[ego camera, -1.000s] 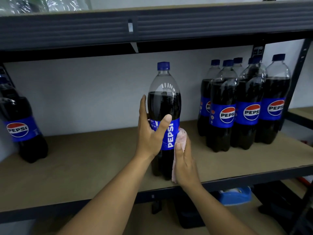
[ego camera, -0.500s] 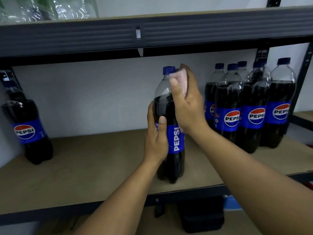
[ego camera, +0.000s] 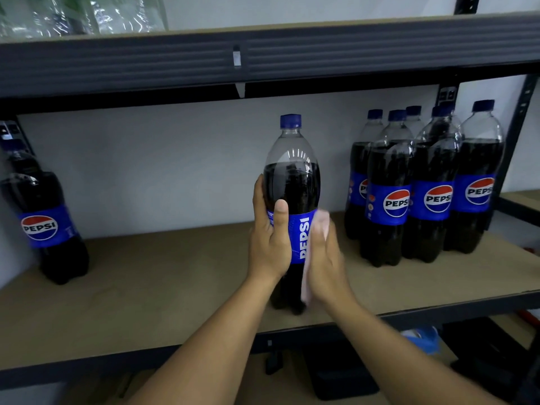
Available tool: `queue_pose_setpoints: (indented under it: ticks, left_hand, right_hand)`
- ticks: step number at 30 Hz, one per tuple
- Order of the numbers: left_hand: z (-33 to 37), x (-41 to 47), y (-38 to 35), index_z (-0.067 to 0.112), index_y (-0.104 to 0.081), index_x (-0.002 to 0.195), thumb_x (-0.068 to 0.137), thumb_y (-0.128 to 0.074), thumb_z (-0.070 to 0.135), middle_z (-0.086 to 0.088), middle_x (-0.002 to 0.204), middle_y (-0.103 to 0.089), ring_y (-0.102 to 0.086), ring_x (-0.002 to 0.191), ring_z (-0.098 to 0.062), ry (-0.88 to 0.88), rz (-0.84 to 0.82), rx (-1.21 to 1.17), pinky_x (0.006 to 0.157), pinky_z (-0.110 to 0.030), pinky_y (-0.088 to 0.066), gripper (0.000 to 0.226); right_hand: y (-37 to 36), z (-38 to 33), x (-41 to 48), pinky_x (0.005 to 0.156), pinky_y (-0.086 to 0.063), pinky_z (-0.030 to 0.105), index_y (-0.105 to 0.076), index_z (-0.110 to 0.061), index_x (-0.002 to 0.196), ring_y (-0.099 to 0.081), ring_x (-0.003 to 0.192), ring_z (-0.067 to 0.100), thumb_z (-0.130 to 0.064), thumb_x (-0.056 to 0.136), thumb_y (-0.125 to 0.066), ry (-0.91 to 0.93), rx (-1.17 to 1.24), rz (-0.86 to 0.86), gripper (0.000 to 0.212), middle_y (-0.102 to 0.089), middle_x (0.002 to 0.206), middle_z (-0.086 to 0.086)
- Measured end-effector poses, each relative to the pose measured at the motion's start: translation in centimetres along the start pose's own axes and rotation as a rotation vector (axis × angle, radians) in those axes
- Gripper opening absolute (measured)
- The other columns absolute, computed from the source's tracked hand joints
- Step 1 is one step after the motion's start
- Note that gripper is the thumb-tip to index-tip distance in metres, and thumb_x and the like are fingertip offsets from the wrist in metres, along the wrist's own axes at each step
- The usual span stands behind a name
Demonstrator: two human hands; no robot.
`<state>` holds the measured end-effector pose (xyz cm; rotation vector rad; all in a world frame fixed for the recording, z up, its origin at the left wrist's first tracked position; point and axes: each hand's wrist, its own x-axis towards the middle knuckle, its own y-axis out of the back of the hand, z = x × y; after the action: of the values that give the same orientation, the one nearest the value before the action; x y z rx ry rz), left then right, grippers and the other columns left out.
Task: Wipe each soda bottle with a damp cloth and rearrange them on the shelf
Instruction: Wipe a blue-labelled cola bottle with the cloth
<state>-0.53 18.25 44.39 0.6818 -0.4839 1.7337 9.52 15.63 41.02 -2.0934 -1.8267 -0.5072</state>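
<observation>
Gripping the soda bottle [ego camera: 292, 176] round its label with left hand [ego camera: 268, 247], pressed blurred, half-hidden cloth [ego camera: 320, 222] beside that grip under flat right hand [ego camera: 327, 264].

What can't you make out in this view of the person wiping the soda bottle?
- Cloth: head view, mostly covered by the right hand, both motion-blurred; dampness unknowable.
- Middle bottle: label partly covered by the left hand.
- Rear bottles on the right: only caps show behind the front row.
- Clear plastic on the top shelf: cut off by the top edge.
- Blue object below: hidden by the right forearm.
</observation>
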Motion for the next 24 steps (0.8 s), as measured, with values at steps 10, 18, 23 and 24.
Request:
queue_pose_setpoints:
  ticks: [10, 18, 23, 24]
  left_hand:
    - [0.2, -0.2, 0.1, 0.035, -0.021, 0.164, 0.091, -0.038, 0.072, 0.053, 0.123, -0.053, -0.062, 0.112, 0.015, 0.075, -0.016, -0.048, 0.085, -0.010, -0.050, 0.083]
    - [0.7, -0.4, -0.2, 0.030, -0.021, 0.165, 0.096, -0.030, 0.066, 0.064, 0.117, -0.044, -0.051, 0.106, 0.031, 0.016, 0.021, 0.031, 0.081, 0.004, -0.037, 0.079]
    - [0.6, -0.7, -0.6, 0.028, -0.019, 0.165, 0.103, -0.028, 0.046, 0.066, 0.122, -0.037, -0.049, 0.108, 0.031, 0.036, 0.047, 0.028, 0.083, 0.003, -0.038, 0.065]
    - [0.7, -0.8, -0.6, 0.030, -0.017, 0.165, 0.102, -0.028, 0.049, 0.066, 0.122, -0.036, -0.050, 0.107, 0.031, 0.041, 0.045, 0.032, 0.082, 0.002, -0.039, 0.067]
  right_hand:
    - [-0.6, -9.4, 8.3, 0.111, -0.048, 0.034, -0.037, -0.027, 0.159, -0.053, 0.135, 0.011, -0.068, 0.101, -0.033, 0.415, -0.142, 0.087, 0.071, -0.053, 0.150, -0.002]
    - [-0.3, 3.1, -0.2, 0.113, -0.040, 0.022, -0.028, -0.054, 0.156, -0.047, 0.136, -0.011, -0.080, 0.097, -0.028, 0.063, 0.016, -0.010, 0.065, -0.047, 0.149, -0.038]
    - [0.1, 4.5, -1.3, 0.107, -0.041, 0.025, -0.037, -0.040, 0.156, -0.054, 0.131, -0.004, -0.067, 0.105, -0.026, -0.002, 0.037, -0.014, 0.059, -0.058, 0.138, -0.029]
    - [0.1, 4.5, -1.4, 0.106, -0.040, 0.023, -0.037, -0.040, 0.156, -0.054, 0.130, -0.005, -0.067, 0.104, -0.026, -0.007, 0.024, -0.017, 0.060, -0.058, 0.138, -0.029]
